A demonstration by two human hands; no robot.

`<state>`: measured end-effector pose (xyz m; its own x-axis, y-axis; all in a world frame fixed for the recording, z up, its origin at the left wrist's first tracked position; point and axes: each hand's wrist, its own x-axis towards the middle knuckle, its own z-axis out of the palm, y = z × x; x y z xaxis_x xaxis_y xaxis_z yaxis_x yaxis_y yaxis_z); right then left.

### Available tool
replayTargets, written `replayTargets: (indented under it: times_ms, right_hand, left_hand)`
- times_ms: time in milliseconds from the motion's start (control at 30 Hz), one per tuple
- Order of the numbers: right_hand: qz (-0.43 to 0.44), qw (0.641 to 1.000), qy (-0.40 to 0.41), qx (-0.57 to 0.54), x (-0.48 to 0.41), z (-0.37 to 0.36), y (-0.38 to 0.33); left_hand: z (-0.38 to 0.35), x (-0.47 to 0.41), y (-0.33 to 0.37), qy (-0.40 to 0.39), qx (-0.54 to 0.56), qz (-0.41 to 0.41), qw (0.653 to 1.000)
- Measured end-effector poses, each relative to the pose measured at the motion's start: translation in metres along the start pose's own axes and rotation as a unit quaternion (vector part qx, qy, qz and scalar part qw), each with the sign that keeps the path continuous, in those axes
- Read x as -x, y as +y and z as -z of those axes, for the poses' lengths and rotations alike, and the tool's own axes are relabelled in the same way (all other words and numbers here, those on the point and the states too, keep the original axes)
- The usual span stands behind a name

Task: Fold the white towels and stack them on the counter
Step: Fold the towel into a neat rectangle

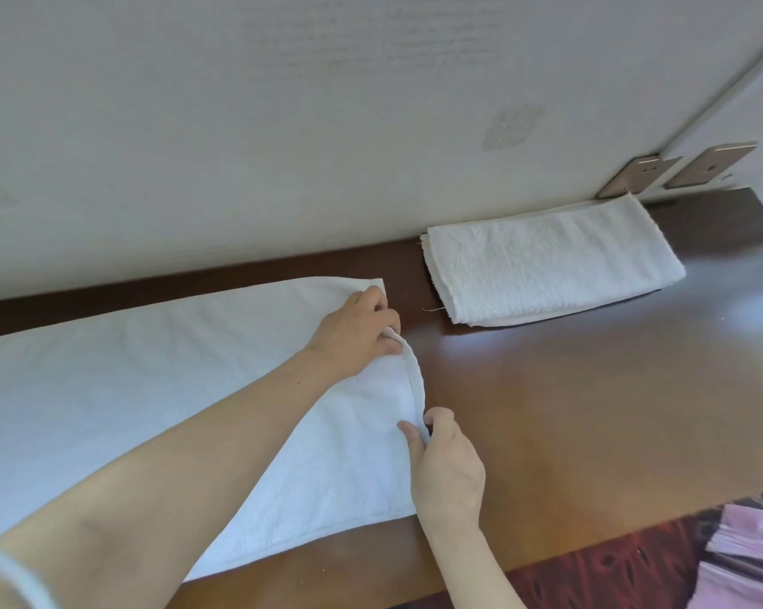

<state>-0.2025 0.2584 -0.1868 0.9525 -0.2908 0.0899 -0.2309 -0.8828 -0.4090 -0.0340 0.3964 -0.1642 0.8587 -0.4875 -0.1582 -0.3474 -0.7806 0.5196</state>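
Where left hand [356, 332] and right hand [449, 470] pinch, terry towel [129, 367] arches.

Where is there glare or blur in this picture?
Head view: bright glare washes out the counter at far right, near the folded towels; the sleeve in the lower-left corner is blurred; the left hand and right hand gripping the spread towel look sharp.

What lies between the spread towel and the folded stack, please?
Only bare wooden counter, in the head view; a loose thread trails from the folded stack towards the spread towel.
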Motion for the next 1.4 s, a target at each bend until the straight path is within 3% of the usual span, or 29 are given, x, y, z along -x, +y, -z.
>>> replayTargets:
  times_ms: [100,367,667,1033,1400]
  right_hand:
    - [0.019,1.000,-0.002,-0.004,0.002,0.000,-0.002]
    - [-0.089,0.978,-0.115,-0.150,0.007,0.015,-0.035]
    - [-0.074,0.926,-0.193,-0.314,0.035,0.039,-0.152]
    - [-0.024,0.866,-0.298,-0.400,0.123,-0.014,-0.328]
    - [-0.028,0.844,-0.349,-0.407,0.200,-0.081,-0.448]
  left_hand:
    - [0.012,0.009,-0.003,-0.001,0.078,0.018,0.997]
    - [0.067,0.057,-0.020,-0.004,0.182,0.083,0.980]
    - [0.129,0.145,-0.100,0.109,0.169,0.157,0.967]
    - [0.175,0.274,-0.216,0.230,0.213,0.214,0.925]
    - [0.212,0.373,-0.322,0.188,0.133,0.207,0.951]
